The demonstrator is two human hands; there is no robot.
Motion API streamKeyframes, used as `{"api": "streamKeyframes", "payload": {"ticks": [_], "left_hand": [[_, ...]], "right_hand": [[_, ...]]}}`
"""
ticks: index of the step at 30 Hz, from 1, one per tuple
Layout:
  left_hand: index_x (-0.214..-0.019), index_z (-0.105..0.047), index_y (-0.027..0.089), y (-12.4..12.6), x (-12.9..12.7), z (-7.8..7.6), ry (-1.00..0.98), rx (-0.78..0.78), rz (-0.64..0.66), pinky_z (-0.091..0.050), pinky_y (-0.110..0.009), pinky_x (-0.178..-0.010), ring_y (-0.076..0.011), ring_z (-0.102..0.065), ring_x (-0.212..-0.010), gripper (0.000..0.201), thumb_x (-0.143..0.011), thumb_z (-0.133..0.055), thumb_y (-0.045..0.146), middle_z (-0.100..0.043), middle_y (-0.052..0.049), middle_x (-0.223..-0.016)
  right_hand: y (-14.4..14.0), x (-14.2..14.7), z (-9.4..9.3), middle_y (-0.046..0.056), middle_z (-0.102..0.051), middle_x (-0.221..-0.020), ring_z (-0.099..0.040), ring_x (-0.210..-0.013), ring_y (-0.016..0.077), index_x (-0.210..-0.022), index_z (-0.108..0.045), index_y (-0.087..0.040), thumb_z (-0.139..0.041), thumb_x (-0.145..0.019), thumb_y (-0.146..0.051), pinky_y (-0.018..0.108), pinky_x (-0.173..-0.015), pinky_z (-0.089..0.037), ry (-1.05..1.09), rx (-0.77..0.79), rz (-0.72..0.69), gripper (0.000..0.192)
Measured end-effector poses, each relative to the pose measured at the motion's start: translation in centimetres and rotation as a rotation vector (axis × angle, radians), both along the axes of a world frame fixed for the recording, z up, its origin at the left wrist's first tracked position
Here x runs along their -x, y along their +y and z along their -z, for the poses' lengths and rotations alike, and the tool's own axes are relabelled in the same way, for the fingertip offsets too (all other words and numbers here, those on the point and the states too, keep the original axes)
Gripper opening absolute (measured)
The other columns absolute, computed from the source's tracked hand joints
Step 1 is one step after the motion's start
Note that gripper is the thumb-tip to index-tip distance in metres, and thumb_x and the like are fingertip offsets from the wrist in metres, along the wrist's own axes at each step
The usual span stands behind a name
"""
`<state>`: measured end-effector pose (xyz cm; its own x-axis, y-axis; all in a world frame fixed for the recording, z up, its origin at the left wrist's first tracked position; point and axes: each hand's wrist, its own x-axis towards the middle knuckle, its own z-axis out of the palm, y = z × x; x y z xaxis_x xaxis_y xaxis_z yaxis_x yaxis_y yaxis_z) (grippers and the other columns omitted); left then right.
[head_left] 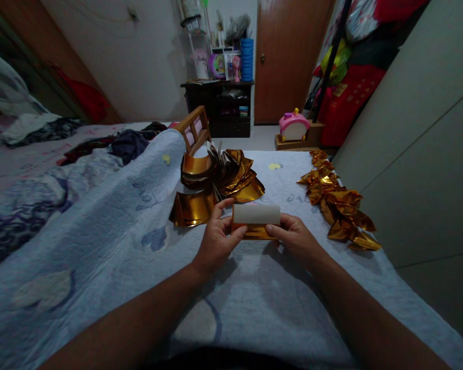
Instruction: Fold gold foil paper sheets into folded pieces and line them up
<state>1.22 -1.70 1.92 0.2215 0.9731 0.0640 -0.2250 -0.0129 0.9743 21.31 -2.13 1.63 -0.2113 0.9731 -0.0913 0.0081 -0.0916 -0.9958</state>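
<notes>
Between my two hands is a sheet of gold foil paper (256, 215), partly folded or curled so its white back shows above a gold strip. My left hand (219, 234) pinches its left end, thumb on the gold strip and index finger reaching up beside the edge. The right end is gripped by my right hand (293, 234), thumb across the front; its other fingers are mostly hidden behind. Just beyond my left hand lies a fanned pile of gold foil sheets (195, 205). Folded gold foil pieces (327, 198) form a row along the bed's right side.
A pale blue quilt (150, 267) covers the bed, rising in a ridge at left. Crumpled bedding and clothes (92, 159) lie beyond that ridge. A wooden chair back (195, 128) and a pink toy (294, 126) stand past the far edge. A pale cabinet (416, 169) borders the right.
</notes>
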Motion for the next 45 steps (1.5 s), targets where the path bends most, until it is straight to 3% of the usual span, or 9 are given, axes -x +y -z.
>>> {"api": "streamKeyframes", "payload": {"ticks": [3, 8, 12, 21, 35, 40, 45], "left_hand": [[-0.133, -0.034, 0.023, 0.1, 0.0, 0.1, -0.052, 0.050, -0.011, -0.053, -0.029, -0.084, -0.0188, -0.071, -0.091, 0.073, -0.076, -0.081, 0.024, -0.075, -0.004, -0.100], [-0.123, -0.045, 0.023, 0.4, 0.0, 0.3, -0.027, 0.090, -0.058, -0.050, -0.023, -0.073, -0.0140, -0.068, -0.082, 0.056, -0.077, -0.078, 0.023, -0.073, -0.001, -0.095], [-0.121, -0.046, 0.022, 0.4, 0.0, 0.3, -0.014, 0.085, -0.071, -0.050, -0.024, -0.076, -0.0141, -0.066, -0.082, 0.050, -0.080, -0.074, 0.024, -0.072, -0.001, -0.093], [-0.125, -0.050, 0.024, -0.8, 0.1, 0.1, 0.266, -0.232, -0.232, -0.048, -0.026, -0.078, -0.0130, -0.063, -0.074, 0.052, -0.080, -0.075, 0.020, -0.066, 0.003, -0.081], [-0.135, -0.043, 0.028, -1.1, 0.4, 0.5, 0.318, -0.392, -0.260, -0.047, -0.029, -0.085, -0.0141, -0.060, -0.077, 0.061, -0.083, -0.073, 0.017, -0.060, 0.005, -0.079], [-0.128, -0.050, 0.026, -1.3, 0.3, 0.2, 0.207, -0.332, -0.245, -0.047, -0.028, -0.083, -0.0147, -0.060, -0.079, 0.055, -0.080, -0.075, 0.018, -0.063, 0.003, -0.082], [-0.105, -0.056, 0.023, -0.4, 0.3, -0.1, 0.077, -0.155, -0.272, -0.047, -0.023, -0.077, -0.0125, -0.061, -0.080, 0.033, -0.079, -0.076, 0.022, -0.063, 0.003, -0.085]], "right_hand": [[0.0, -0.2, 0.1, -0.002, -0.056, -0.065, -0.043, -0.051, 0.0105, -0.099, -0.074, -0.015, -0.071, -0.078, -0.043, 0.024, -0.048, -0.034, 0.000, -0.009, 0.010, 0.034], [0.0, -0.2, 0.2, -0.002, -0.055, -0.063, -0.042, -0.052, 0.0108, -0.094, -0.072, -0.016, -0.071, -0.079, -0.045, 0.024, -0.047, -0.032, -0.011, -0.014, 0.011, 0.033], [0.1, -0.2, 0.1, -0.001, -0.056, -0.066, -0.042, -0.053, 0.0108, -0.095, -0.072, -0.015, -0.072, -0.078, -0.048, 0.025, -0.048, -0.032, -0.023, 0.000, 0.008, 0.037], [0.2, 0.2, 0.3, -0.002, -0.054, -0.062, -0.040, -0.053, 0.0102, -0.082, -0.069, -0.016, -0.073, -0.077, -0.050, 0.025, -0.050, -0.029, 0.013, 0.031, -0.002, 0.035], [0.3, 0.5, 0.4, -0.003, -0.052, -0.060, -0.039, -0.054, 0.0102, -0.078, -0.067, -0.015, -0.075, -0.074, -0.054, 0.025, -0.051, -0.027, 0.043, 0.046, -0.037, 0.040], [0.3, 0.5, 0.4, -0.003, -0.052, -0.060, -0.039, -0.054, 0.0104, -0.078, -0.068, -0.016, -0.076, -0.074, -0.052, 0.025, -0.051, -0.028, 0.055, 0.047, -0.020, 0.037], [0.2, 0.5, 0.3, -0.002, -0.055, -0.064, -0.042, -0.056, 0.0112, -0.083, -0.071, -0.016, -0.075, -0.076, -0.047, 0.025, -0.053, -0.032, 0.063, 0.005, 0.012, 0.032]]}}
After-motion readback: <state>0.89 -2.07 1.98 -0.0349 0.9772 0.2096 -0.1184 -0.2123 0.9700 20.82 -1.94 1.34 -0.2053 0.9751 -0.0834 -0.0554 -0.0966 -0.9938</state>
